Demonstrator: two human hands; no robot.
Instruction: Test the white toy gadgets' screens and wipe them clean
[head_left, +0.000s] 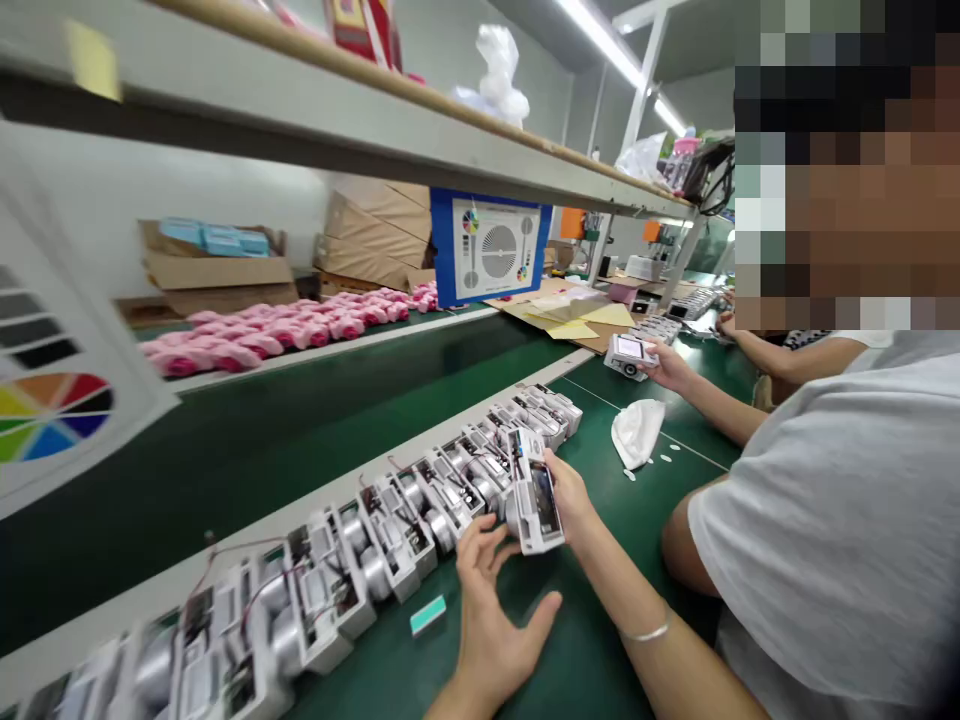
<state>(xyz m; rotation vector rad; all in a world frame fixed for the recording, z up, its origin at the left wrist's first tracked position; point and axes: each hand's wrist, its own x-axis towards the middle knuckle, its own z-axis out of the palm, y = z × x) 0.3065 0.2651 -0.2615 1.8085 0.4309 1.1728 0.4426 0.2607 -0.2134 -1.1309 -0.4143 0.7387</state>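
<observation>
My right hand (571,492) is wrapped round the edge of a small white camera (534,495), which is tilted with its dark screen toward me. Just below and to the left of it, my left hand (501,605) is open, its fingers spread and the thumb apart. Its fingertips are close to the camera's lower edge; whether they touch it I cannot tell. Beside both hands runs a long row of opened white camera bodies (390,520) with wires and inner parts showing. A small teal and white block (428,615) lies on the green table left of my left hand.
At right a co-worker in a grey shirt (840,500) holds another camera (630,355). A white mask-like item (637,432) lies between us. Above the bench runs a shelf (420,110); a blue-framed test chart (491,248) hangs under it. Pink items (300,328) line the back.
</observation>
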